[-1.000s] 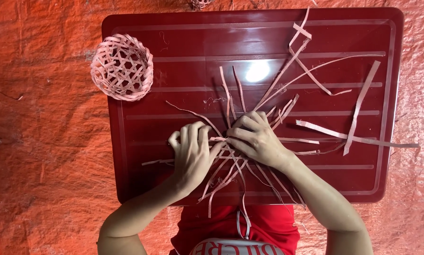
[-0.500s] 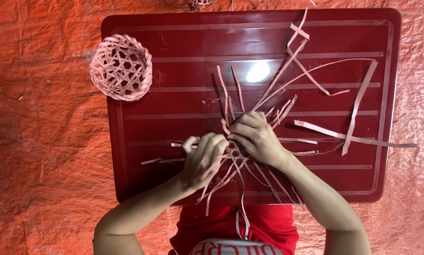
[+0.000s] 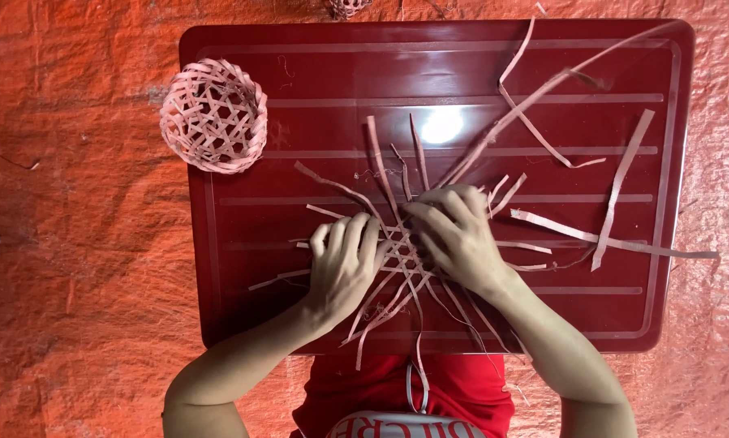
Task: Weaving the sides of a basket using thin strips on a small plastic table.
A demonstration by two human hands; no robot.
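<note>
Fingers of the left hand lie flat and close together, tips pointing up the desk, pressing down on the left part of the woven strip mat. That mat, a small open lattice of pale pink strips, sits on the dark red desk near its front edge, about midway along it, between the two hands. Well to the left of the mat, at the desk's far left corner and overhanging its edge, stands a finished round woven basket of the same pink strip, open side up. Loose ends radiate from the mat in all directions: short ones toward the left edge, several up toward a bright light reflection on the desk, others trailing down past the front edge over a red shirt. Right of the mat's centre, the right hand rests palm down, fingers curled and bunched toward the lattice, tips touching strips there; cannot tell whether they pinch one strip or only press. Farther right of the mat, long strips run out across the desk, one bending up to the far right corner, another reaching past the right edge onto the orange tarp that lies under the desk on every side. Beyond the desk's far edge, up from the mat, part of another small woven piece shows, mostly cut off.
</note>
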